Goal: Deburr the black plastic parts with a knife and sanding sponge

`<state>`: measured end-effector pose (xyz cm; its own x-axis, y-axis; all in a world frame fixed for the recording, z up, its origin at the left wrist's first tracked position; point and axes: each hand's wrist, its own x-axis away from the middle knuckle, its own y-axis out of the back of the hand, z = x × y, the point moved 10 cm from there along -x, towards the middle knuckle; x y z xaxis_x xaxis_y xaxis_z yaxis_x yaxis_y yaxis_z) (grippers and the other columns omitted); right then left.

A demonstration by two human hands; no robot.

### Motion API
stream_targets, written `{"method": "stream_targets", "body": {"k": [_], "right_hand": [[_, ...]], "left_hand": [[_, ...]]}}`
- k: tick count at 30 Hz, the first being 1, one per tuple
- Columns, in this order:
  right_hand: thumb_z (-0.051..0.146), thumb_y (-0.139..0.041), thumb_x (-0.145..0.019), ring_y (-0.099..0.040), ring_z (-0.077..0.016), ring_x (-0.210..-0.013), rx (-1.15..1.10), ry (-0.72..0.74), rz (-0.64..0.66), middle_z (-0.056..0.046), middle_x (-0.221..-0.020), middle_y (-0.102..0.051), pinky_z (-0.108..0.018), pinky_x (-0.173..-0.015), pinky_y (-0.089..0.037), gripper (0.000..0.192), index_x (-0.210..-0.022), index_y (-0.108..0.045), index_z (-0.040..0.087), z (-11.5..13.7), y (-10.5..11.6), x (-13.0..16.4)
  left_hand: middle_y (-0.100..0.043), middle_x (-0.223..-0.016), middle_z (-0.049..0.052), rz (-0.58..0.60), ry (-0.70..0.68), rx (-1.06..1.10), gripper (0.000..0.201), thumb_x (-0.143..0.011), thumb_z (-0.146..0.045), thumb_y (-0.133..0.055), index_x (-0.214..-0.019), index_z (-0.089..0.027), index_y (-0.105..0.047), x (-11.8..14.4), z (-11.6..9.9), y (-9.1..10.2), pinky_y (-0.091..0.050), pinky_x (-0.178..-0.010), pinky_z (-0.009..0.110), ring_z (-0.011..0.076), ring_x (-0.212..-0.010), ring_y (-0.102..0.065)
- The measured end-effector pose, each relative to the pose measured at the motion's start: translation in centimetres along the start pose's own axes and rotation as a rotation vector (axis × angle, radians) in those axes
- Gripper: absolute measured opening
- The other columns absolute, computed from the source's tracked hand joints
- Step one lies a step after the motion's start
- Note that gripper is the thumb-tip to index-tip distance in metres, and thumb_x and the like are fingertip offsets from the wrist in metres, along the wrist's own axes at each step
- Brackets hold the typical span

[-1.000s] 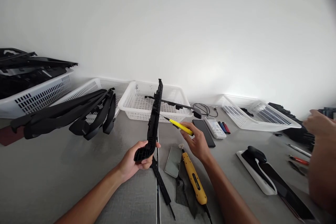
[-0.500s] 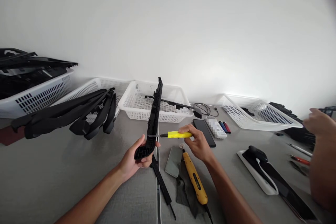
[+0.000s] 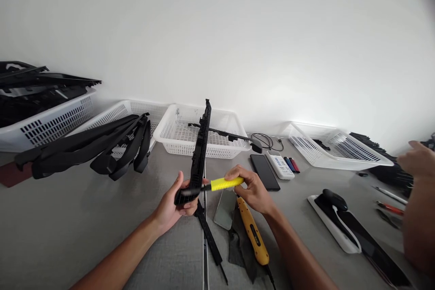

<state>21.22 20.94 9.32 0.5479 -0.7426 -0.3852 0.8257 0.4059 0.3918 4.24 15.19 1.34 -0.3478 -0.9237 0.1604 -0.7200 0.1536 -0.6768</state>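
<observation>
My left hand [image 3: 171, 208] is closed round the lower, bent end of a long black plastic trim piece [image 3: 199, 158], which stands tilted up with its ribbed side toward me. In my right hand [image 3: 253, 188] is a yellow utility knife [image 3: 226, 184], gripped between thumb and fingers. Its blade end points left and lies across the trim piece's lower end, just above my left palm; the blade itself is blurred. Below the knife, a yellow corded power tool [image 3: 253, 231] rests on a dark cloth [image 3: 238, 249].
A white basket [image 3: 200, 150] with one black trim piece stands behind my hands. Left are more baskets [image 3: 61, 120] of black parts. A phone [image 3: 265, 172], a white box [image 3: 280, 165] and another basket [image 3: 340, 158] are right. Another person's hand [image 3: 416, 161] shows at the right edge.
My right hand has moved the knife a little left and down along the trim piece, tilting it slightly. My left hand and the trim piece have hardly moved.
</observation>
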Motion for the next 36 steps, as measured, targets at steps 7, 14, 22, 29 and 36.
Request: {"method": "stream_targets", "body": {"k": [7,14,22,29,36], "right_hand": [[0.001,-0.056,-0.084,-0.066,-0.0238,-0.097,-0.017,0.062,0.028,-0.005,-0.101,-0.073,-0.035,-0.08,-0.049,0.036,-0.103,-0.075,0.026,1.7,-0.9,0.0],[-0.002,-0.055,-0.081,-0.065,-0.0239,-0.098,-0.036,0.059,0.049,-0.004,-0.1,-0.073,-0.035,-0.081,-0.048,0.041,-0.103,-0.074,0.027,1.6,-1.0,-0.1],[0.0,-0.055,-0.081,-0.066,-0.0223,-0.097,-0.047,-0.048,0.083,-0.005,-0.104,-0.071,-0.033,-0.081,-0.047,0.037,-0.1,-0.075,0.025,-0.5,0.4,0.0],[0.0,-0.054,-0.077,-0.066,-0.0234,-0.099,-0.069,-0.079,0.092,-0.005,-0.104,-0.071,-0.035,-0.083,-0.048,0.04,-0.099,-0.076,0.025,-1.1,1.1,0.2],[0.003,-0.056,-0.077,-0.066,-0.023,-0.095,-0.05,-0.083,0.086,-0.005,-0.102,-0.073,-0.034,-0.079,-0.049,0.038,-0.099,-0.077,0.025,-1.7,1.6,0.2]], "left_hand": [[-0.036,-0.054,-0.007,-0.004,-0.023,-0.015,0.077,-0.096,-0.077,-0.051,-0.118,-0.007,-0.074,0.0,-0.1,0.1,-0.018,-0.049,0.025,0.0088,-0.048,-0.021],[-0.038,-0.055,-0.006,-0.019,-0.023,-0.015,0.078,-0.095,-0.078,-0.051,-0.115,-0.008,-0.076,-0.1,0.0,0.1,-0.018,-0.049,0.026,0.0089,-0.048,-0.023],[-0.034,-0.051,-0.008,-0.005,-0.018,0.006,0.079,-0.099,-0.076,-0.046,-0.12,-0.006,-0.075,0.1,-0.2,-0.1,-0.019,-0.051,0.026,0.0094,-0.048,-0.02],[-0.03,-0.051,-0.009,-0.006,-0.023,-0.004,0.078,-0.099,-0.075,-0.046,-0.12,-0.007,-0.076,0.2,-0.4,-0.1,-0.017,-0.05,0.026,0.0088,-0.047,-0.018],[-0.029,-0.051,-0.009,0.01,-0.029,0.001,0.076,-0.1,-0.073,-0.047,-0.121,-0.007,-0.077,0.3,-0.6,-0.2,-0.016,-0.049,0.026,0.0085,-0.047,-0.016]]}}
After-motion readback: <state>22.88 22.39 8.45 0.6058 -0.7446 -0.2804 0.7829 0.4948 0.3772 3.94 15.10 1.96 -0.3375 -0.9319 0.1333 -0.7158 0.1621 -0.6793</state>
